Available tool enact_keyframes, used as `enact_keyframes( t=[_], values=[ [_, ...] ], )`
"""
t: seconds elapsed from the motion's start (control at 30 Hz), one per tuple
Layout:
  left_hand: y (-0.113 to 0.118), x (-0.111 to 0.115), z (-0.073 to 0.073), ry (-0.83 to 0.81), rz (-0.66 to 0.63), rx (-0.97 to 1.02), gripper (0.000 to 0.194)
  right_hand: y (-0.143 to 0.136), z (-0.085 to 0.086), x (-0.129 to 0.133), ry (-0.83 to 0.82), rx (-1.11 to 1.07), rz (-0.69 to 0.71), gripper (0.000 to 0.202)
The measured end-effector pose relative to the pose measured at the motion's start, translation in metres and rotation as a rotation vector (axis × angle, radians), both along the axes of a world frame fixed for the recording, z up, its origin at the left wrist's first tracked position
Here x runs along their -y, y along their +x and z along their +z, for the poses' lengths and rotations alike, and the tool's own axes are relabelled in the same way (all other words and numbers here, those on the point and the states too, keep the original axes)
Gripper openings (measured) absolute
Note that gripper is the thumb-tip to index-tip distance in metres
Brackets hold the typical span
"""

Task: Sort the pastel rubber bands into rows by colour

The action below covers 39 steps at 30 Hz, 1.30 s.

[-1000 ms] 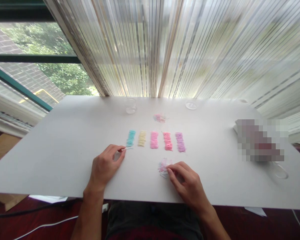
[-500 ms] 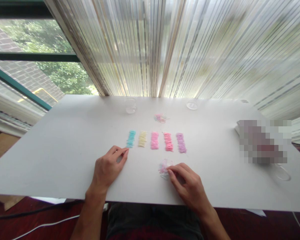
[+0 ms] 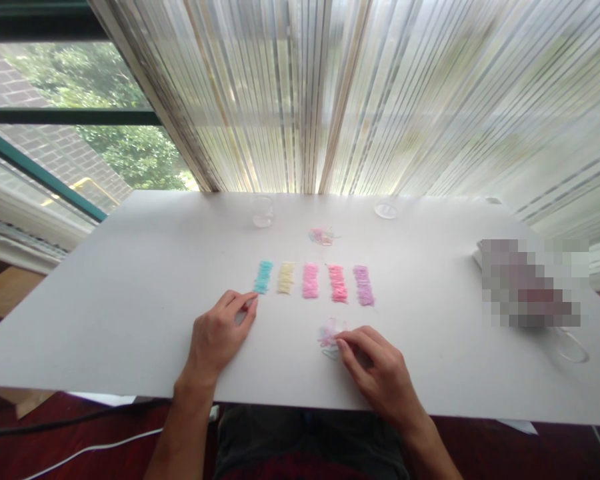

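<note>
My left hand (image 3: 224, 327) is closed in a pinch at the near end of a turquoise row of small rubber bands (image 3: 263, 277). Whatever lies between those fingertips is too small to make out. With thumb and forefinger together, my right hand (image 3: 373, 360) pinches at the edge of a loose pile of mixed pastel rubber bands (image 3: 329, 339); a pale loop shows at its fingertips. Beside the turquoise row lie a yellow row (image 3: 285, 277), a pink row (image 3: 310, 281), a coral-pink row (image 3: 338, 283) and a purple row (image 3: 365, 285).
Another small mixed pile of bands (image 3: 323, 235) lies behind the rows. A clear container (image 3: 263, 215) stands back left and a clear round lid (image 3: 385, 211) back right. A blurred-out object (image 3: 527, 283) occupies the right of the white table (image 3: 105, 300).
The view has shifted very slightly. Both hands keep almost the same pinching positions, the left at the turquoise row and the right at the near pile.
</note>
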State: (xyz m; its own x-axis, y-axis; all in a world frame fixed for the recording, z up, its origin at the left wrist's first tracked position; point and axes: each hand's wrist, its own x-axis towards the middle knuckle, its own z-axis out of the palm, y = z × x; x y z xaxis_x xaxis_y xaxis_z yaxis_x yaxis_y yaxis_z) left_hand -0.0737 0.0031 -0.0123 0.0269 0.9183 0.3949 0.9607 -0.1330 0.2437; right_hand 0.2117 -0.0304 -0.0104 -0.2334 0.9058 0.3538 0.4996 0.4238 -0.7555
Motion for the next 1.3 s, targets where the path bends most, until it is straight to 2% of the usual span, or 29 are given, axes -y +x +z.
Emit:
enact_keyframes(
  t=[0.17, 0.23, 0.3, 0.37, 0.47, 0.53, 0.67, 0.8, 1.03, 1.3],
  values=[
    [0.004, 0.006, 0.004, 0.029, -0.015, 0.011, 0.024, -0.001, -0.001, -0.001, 0.033, -0.010, -0.068, 0.013],
    [0.013, 0.014, 0.009, 0.014, -0.053, 0.063, 0.028, 0.000, -0.003, -0.001, 0.048, -0.013, -0.144, 0.014],
    [0.027, 0.021, 0.012, -0.012, -0.151, 0.120, 0.024, 0.000, -0.005, -0.001, 0.051, -0.015, -0.203, 0.014],
    [0.041, 0.027, 0.013, -0.050, -0.224, 0.138, 0.018, 0.001, -0.006, -0.001, 0.044, -0.010, -0.217, 0.015],
    [0.052, 0.029, 0.012, -0.053, -0.252, 0.132, 0.016, 0.002, -0.007, -0.001, 0.028, -0.004, -0.197, 0.015],
    [0.048, 0.028, 0.010, -0.042, -0.211, 0.106, 0.016, 0.002, -0.007, 0.000, 0.019, -0.009, -0.191, 0.015],
    [0.026, 0.022, 0.004, 0.020, -0.075, 0.007, 0.019, 0.001, -0.007, 0.001, 0.021, -0.019, -0.186, 0.015],
    [0.012, 0.014, 0.000, 0.041, -0.062, -0.066, 0.022, 0.001, -0.007, -0.001, 0.034, -0.021, -0.180, 0.015],
    [0.017, 0.006, -0.002, 0.053, -0.045, -0.090, 0.024, 0.002, -0.010, -0.001, 0.036, -0.020, -0.162, 0.015],
    [0.017, 0.007, -0.002, 0.045, -0.033, -0.095, 0.022, 0.001, -0.009, -0.001, 0.032, -0.027, -0.152, 0.015]
  ],
)
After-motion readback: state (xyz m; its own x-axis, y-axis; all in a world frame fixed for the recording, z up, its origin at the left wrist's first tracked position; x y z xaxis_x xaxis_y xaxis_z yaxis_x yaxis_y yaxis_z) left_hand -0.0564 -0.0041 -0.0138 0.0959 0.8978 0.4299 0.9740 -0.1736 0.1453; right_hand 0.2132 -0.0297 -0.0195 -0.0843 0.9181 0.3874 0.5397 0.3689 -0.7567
